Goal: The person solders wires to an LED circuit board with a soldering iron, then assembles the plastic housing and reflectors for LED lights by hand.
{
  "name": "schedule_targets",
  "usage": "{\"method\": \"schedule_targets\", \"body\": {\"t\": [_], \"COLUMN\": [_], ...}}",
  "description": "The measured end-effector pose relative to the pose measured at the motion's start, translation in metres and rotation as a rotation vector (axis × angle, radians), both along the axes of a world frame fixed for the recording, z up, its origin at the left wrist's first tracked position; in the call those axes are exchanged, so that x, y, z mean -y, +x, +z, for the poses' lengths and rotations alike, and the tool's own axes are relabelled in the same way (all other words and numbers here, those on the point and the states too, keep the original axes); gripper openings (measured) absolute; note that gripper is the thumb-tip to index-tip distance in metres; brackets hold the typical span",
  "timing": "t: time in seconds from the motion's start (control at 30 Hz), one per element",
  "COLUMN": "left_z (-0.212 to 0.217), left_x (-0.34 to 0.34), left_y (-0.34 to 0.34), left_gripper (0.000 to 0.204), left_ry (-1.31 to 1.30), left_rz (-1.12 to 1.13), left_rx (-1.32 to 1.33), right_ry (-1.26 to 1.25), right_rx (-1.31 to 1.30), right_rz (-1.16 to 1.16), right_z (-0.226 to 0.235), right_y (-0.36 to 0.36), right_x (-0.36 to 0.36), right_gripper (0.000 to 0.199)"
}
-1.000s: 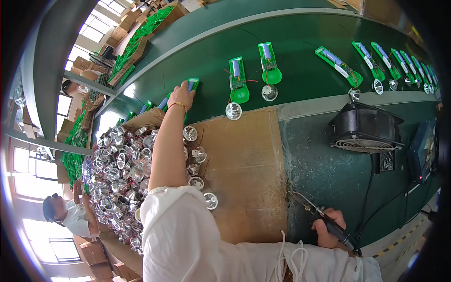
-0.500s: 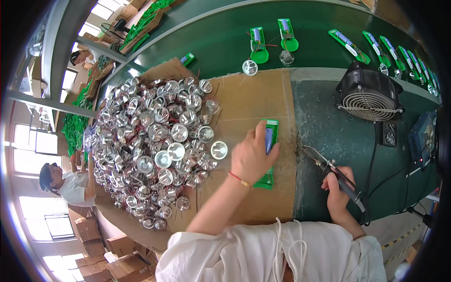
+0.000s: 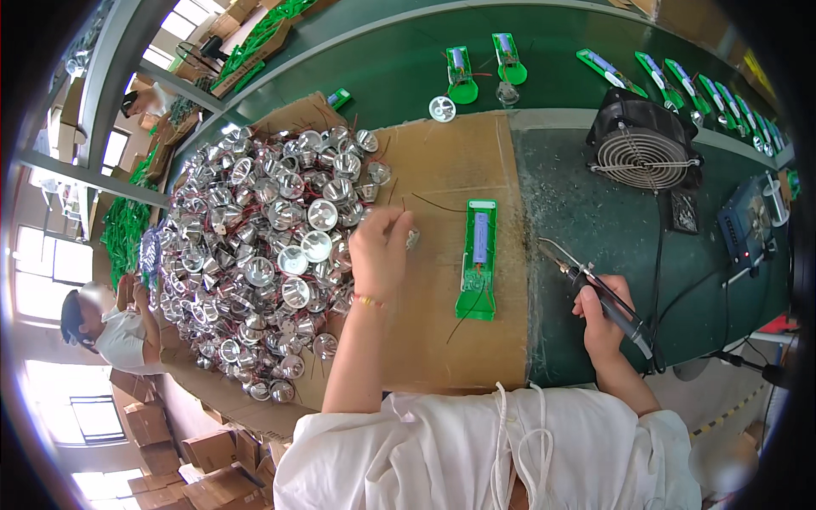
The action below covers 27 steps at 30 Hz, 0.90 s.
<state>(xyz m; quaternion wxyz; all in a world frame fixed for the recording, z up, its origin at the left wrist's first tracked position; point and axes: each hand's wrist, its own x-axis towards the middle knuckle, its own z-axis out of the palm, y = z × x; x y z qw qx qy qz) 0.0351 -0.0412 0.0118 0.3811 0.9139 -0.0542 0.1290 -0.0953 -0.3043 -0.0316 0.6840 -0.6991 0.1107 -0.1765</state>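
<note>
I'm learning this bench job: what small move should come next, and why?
I'd probably bring the reflector at the fingertips of the left hand to the green lamp housing: it lies on the cardboard with no reflector at its wide end, while the right hand holds the soldering iron.

Green lamp housing [image 3: 476,274] open, battery [image 3: 480,238] in, wide end 6 o'clock. Soldering iron [image 3: 625,323] at its 4 o'clock, part-hidden reflector [image 3: 413,239] at 10.

Upper garment [image 3: 442,450]: white, loose, visibly creased. Sleeves [image 3: 336,438]: white, wide, ending near the elbows. Front: thin white cords [image 3: 501,416]. Left hand [image 3: 379,255]: narrow red-and-yellow bracelet [image 3: 368,301] at wrist.
</note>
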Motion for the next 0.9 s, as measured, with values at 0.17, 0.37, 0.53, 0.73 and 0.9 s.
{"method": "schedule_targets", "body": {"t": [0.17,0.37,0.53,0.73,0.9], "left_z": [0.009,-0.009,-0.011,-0.016,-0.018], "left_x": [0.008,0.029,0.035,0.035,0.036], "left_y": [-0.068,-0.098,-0.094,-0.092,-0.09], "left_gripper": [0.013,0.012,0.014,0.012,0.012], "left_ry": [-0.096,-0.16,-0.136,-0.098,-0.124], "left_rz": [-0.119,-0.085,-0.078,-0.093,-0.088], "left_rx": [-0.186,-0.201,-0.199,-0.158,-0.154], "right_ry": [0.063,-0.115,-0.106,-0.002,0.007], "right_rx": [0.044,0.042,-0.001,-0.013,-0.055], "right_rz": [0.212,0.397,0.358,0.317,0.337], "right_z": [0.017,0.014,0.009,0.011,0.01], "right_y": [-0.014,-0.019,-0.017,-0.012,-0.01], "right_x": [-0.005,-0.021,-0.028,-0.038,-0.038], "right_gripper": [0.017,0.016,0.016,0.017,0.015]}}
